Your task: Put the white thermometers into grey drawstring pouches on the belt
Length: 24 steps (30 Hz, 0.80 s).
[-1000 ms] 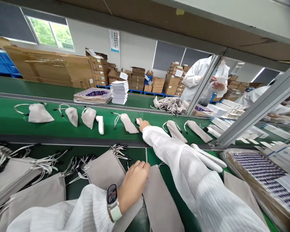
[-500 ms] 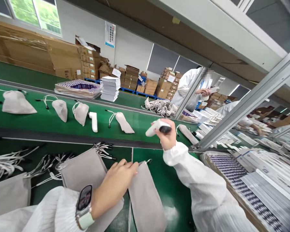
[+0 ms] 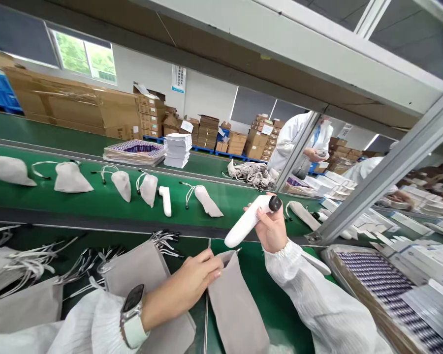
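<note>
The white thermometer (image 3: 250, 221) slants with its dark tip up-right and its butt down toward the mouth of a grey pouch (image 3: 235, 295) on the table (image 3: 280, 305). The right hand (image 3: 272, 227) grips it; the left hand (image 3: 186, 285) pinches the pouch rim. Behind, five filled pouches and one bare thermometer (image 3: 165, 200) lie on the belt (image 3: 96, 201).

White wall with a bright window (image 3: 84, 60) behind stacked cardboard boxes (image 3: 77, 105).

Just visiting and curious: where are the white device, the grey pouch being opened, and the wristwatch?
white handheld device (image 3: 248, 223), head view, middle of its body.
grey drawstring pouch (image 3: 236, 305), head view, flat front.
wristwatch (image 3: 132, 299), head view, dark face.
</note>
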Available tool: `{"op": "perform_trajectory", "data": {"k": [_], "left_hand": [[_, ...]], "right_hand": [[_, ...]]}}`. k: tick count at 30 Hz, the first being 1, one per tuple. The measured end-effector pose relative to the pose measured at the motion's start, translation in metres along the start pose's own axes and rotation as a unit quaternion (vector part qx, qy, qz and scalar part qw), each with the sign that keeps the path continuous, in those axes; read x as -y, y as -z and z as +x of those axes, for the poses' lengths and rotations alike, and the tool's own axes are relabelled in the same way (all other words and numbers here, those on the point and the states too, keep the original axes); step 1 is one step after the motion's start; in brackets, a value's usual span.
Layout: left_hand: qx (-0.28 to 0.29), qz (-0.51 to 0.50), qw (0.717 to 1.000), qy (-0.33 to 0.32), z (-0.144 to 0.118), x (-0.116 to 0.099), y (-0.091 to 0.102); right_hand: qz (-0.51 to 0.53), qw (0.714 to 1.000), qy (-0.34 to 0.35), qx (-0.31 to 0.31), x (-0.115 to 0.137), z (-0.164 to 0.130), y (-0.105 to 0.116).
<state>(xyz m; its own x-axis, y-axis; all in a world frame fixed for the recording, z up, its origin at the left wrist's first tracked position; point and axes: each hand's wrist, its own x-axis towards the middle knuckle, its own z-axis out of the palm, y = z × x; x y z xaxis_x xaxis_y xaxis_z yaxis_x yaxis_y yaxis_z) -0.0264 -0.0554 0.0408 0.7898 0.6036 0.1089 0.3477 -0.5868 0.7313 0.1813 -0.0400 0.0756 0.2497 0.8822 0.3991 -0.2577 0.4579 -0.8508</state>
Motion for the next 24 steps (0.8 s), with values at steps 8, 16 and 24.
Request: {"op": "perform_trajectory", "data": {"k": [8, 16, 24], "left_hand": [[-0.143, -0.017, 0.99, 0.006, 0.004, -0.003, 0.01], [-0.11, 0.045, 0.988, 0.101, -0.005, -0.011, 0.031], [-0.094, -0.188, 0.976, 0.056, -0.018, -0.043, 0.052]], "right_hand": [[-0.08, 0.907, -0.312, 0.273, -0.026, -0.023, -0.011], [-0.399, 0.887, -0.096, 0.214, -0.033, -0.018, 0.003], [-0.331, 0.913, -0.061, 0.232, -0.025, -0.013, 0.023]]}}
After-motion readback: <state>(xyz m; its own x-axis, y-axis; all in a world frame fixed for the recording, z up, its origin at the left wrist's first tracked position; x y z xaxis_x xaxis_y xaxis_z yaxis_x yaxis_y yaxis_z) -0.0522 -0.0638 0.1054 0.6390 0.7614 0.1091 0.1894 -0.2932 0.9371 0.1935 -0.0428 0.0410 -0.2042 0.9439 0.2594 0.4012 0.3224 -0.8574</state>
